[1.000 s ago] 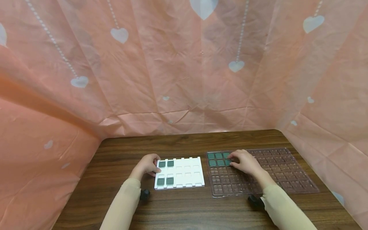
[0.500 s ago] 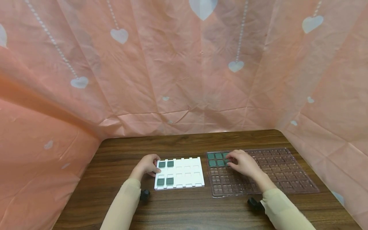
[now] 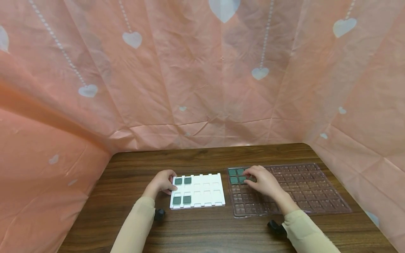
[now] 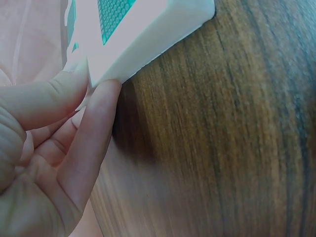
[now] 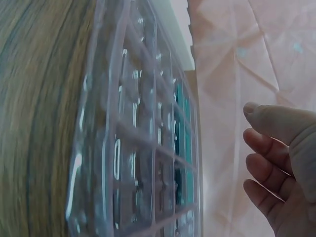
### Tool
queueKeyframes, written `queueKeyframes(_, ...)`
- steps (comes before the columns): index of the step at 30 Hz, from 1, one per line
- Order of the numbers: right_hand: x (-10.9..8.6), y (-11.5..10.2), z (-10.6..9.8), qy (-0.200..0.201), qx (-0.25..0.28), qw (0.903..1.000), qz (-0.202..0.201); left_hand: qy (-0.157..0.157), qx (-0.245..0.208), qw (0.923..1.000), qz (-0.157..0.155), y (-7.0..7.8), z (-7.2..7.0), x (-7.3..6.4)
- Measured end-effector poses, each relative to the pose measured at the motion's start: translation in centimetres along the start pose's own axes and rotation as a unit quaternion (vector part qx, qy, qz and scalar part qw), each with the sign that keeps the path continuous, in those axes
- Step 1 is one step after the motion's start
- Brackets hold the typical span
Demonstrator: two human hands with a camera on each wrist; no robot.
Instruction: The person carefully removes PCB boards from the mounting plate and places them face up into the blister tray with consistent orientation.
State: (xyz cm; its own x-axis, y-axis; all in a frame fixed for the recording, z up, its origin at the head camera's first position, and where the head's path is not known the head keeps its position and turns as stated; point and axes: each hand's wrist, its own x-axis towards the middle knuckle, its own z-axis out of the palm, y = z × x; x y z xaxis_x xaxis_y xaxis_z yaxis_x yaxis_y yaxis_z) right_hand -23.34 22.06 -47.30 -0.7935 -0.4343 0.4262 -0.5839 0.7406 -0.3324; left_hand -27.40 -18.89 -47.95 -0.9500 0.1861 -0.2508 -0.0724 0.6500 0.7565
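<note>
My left hand [image 3: 162,181] pinches the left edge of a white tray [image 3: 200,187] between thumb and fingers; the left wrist view shows the thumb on top at the corner of the tray [image 4: 148,39]. Dark green square chips [image 3: 178,181] sit in the tray's left pockets. To the right lies a clear plastic blister tray [image 3: 303,188], with green square chips [image 3: 233,180] in its far-left cells. Over those chips hovers my right hand [image 3: 262,181], covering some cells. In the right wrist view the right hand [image 5: 281,163] has loosely bent fingers, and no chip shows between them.
Both trays lie on a dark wood-grain table [image 3: 202,232], with a narrow gap between them. A pink curtain [image 3: 202,88] with white hearts hangs around its back and sides. Black wrist devices [image 3: 159,214] show under both forearms.
My right hand has moved slightly left over the blister tray, now covering the third column of chips that showed earlier. The left hand and white tray have stayed in place.
</note>
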Motion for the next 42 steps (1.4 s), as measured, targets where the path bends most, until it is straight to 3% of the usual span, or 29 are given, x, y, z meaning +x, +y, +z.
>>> queueKeyframes(26, 2.0, -3.8, 2.3, -0.002, 0.053, 0.9985, -0.015, -0.003, -0.01, 0.9999, 0.0, 0.0, -0.1, 0.1)
queueKeyframes(42, 3.4, -5.9, 4.4, 0.022, 0.078, 0.9949, -0.06, -0.002, -0.01, 0.9999, 0.0, 0.0, 0.0, 0.0)
